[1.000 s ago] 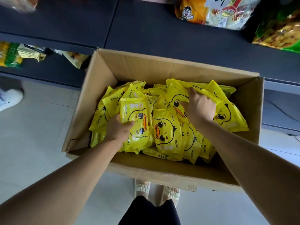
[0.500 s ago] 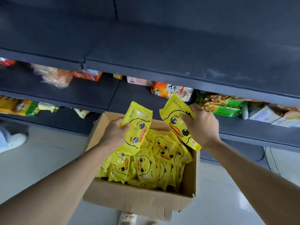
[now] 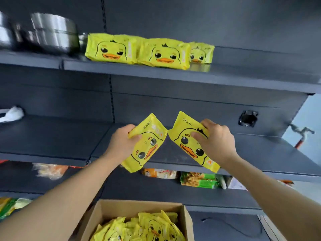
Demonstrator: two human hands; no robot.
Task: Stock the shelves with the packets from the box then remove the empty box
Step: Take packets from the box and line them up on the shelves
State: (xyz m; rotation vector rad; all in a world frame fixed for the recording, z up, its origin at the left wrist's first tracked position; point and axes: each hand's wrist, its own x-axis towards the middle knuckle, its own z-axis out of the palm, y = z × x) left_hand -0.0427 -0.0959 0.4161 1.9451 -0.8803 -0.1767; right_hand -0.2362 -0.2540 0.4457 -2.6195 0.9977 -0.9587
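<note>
My left hand [image 3: 121, 145] grips a yellow duck-face packet [image 3: 147, 145], tilted, in front of the middle dark shelf [image 3: 52, 140]. My right hand [image 3: 215, 141] grips a second yellow duck packet [image 3: 187, 143] beside it; the two packets touch at their upper corners. Three duck packets [image 3: 161, 53] stand in a row on the upper shelf [image 3: 243, 75]. Below, the open cardboard box [image 3: 111, 213] holds several more yellow packets [image 3: 147, 228].
Steel pots [image 3: 52, 33] sit at the upper shelf's left end. A white bag [image 3: 12, 113] lies on the middle shelf's left. Noodle and snack packs [image 3: 198, 180] fill the lower shelf. A black socket [image 3: 247, 118] is on the back panel, and a tap [image 3: 302, 131] at right.
Both hands lifted a packet each out of the box and rose to the middle shelf's height. The view tilted upward, bringing the upper shelf with its packets into sight.
</note>
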